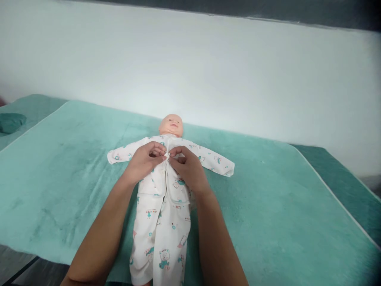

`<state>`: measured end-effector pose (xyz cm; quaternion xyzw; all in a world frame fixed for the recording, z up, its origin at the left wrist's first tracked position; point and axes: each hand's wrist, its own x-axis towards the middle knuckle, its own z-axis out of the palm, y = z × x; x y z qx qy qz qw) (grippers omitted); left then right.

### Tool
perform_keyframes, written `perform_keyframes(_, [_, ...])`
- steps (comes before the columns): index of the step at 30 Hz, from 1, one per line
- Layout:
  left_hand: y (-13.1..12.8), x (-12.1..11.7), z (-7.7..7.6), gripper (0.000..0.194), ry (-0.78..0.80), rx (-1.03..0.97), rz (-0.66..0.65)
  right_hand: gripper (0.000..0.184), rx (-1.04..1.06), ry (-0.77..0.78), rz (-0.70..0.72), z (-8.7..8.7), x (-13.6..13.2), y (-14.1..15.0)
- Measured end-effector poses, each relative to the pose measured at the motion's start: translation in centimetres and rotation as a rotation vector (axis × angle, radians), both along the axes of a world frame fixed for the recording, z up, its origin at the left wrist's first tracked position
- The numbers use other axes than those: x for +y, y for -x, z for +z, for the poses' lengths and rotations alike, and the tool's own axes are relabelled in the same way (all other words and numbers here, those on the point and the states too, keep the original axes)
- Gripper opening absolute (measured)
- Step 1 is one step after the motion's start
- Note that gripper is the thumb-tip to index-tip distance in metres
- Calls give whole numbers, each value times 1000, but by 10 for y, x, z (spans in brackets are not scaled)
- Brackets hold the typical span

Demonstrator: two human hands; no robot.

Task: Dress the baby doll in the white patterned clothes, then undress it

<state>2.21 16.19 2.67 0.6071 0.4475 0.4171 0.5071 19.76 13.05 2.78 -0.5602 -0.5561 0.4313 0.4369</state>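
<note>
On doll | jacket front pinched by left grip and right grip | remainder spread beneath both

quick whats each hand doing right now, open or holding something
Left hand: closed, pinching the front of the white printed fabric jacket.
Right hand: closed, pinching the jacket's front opposite the left hand.

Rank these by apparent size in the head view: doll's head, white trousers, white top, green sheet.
1. Green sheet
2. White trousers and white top: unsure, since the trousers lie nearer the camera
3. Doll's head
</note>
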Motion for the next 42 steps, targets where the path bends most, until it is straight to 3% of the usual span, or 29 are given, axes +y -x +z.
perform_keyframes(10, [0,2,1,24,41,-105,-65,19,-24,25,-21,1,3,2])
perform_keyframes(19, [1,1,2,16,23,42,-85,16,23,25,-101,-1,3,7])
perform_keyframes(25, [2,1,5,22,-129,169,-40,22,129,70,-89,4,1,2])
perform_keyframes(27, [6,0,9,34,-152,200,-44,27,63,64,-54,11,-5,-2])
perform_keyframes(30, [17,-2,17,42,-83,260,-179,37,-260,30,58,26,-21,-1])
perform_keyframes(33, [26,-3,23,34,-33,341,-344,32,-648,20,107,37,-36,8])
perform_keyframes(35, [30,-4,26,26,-28,369,-421,23,-793,21,118,41,-43,15])
perform_keyframes(39, [32,-3,27,18,-78,369,-540,20,-847,12,199,42,-47,15])
perform_keyframes(42, [32,-3,25,18,-118,364,-553,24,-684,24,252,40,-40,5])
